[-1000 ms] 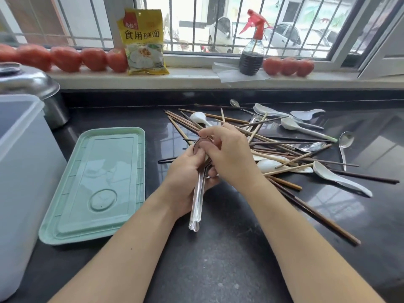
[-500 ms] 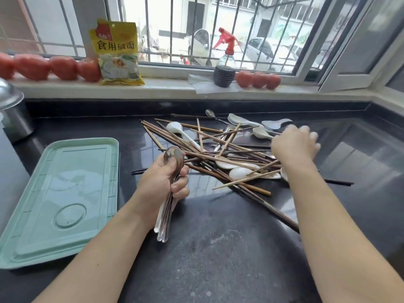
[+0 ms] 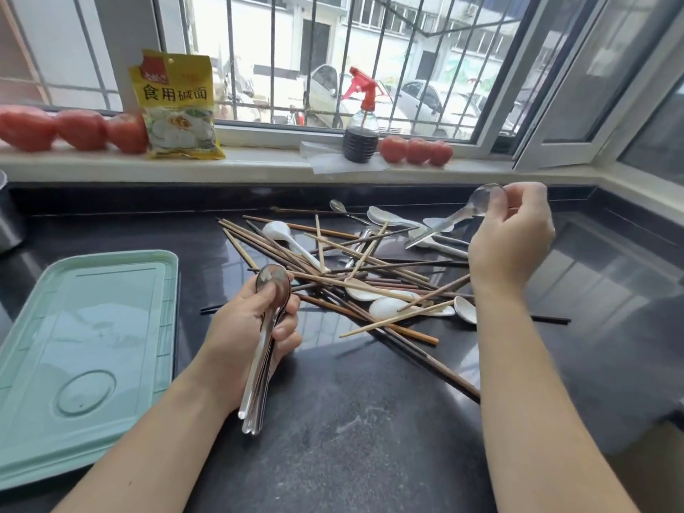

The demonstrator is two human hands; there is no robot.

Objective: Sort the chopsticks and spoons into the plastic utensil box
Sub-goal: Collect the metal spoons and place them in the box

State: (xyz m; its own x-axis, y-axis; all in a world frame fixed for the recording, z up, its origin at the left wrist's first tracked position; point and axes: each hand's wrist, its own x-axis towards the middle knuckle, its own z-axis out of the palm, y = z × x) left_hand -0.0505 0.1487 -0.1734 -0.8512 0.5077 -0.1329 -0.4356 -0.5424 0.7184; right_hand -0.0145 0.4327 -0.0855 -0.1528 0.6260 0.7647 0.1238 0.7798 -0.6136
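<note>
My left hand [image 3: 255,327] grips a stacked bundle of metal spoons [image 3: 263,349], bowls up, handles pointing toward me, above the black counter. My right hand [image 3: 512,238] is raised at the right of the pile and pinches one metal spoon [image 3: 455,216] by its bowl, handle slanting down to the left. Between the hands lies a tangled heap of wooden and dark chopsticks [image 3: 355,275] mixed with white ceramic spoons [image 3: 388,305]. More white spoons [image 3: 385,216] and a small metal spoon [image 3: 338,207] lie at the back of the heap.
A mint-green plastic lid [image 3: 85,338] lies flat at the left. On the windowsill stand a yellow food packet [image 3: 175,105], a spray bottle [image 3: 361,131] and rows of tomatoes [image 3: 74,129]. A metal pot edge [image 3: 7,220] shows at far left.
My right hand reached to the far right of the heap, picked up a metal spoon and lifted it. My left hand kept the spoon bundle. The view shifted right.
</note>
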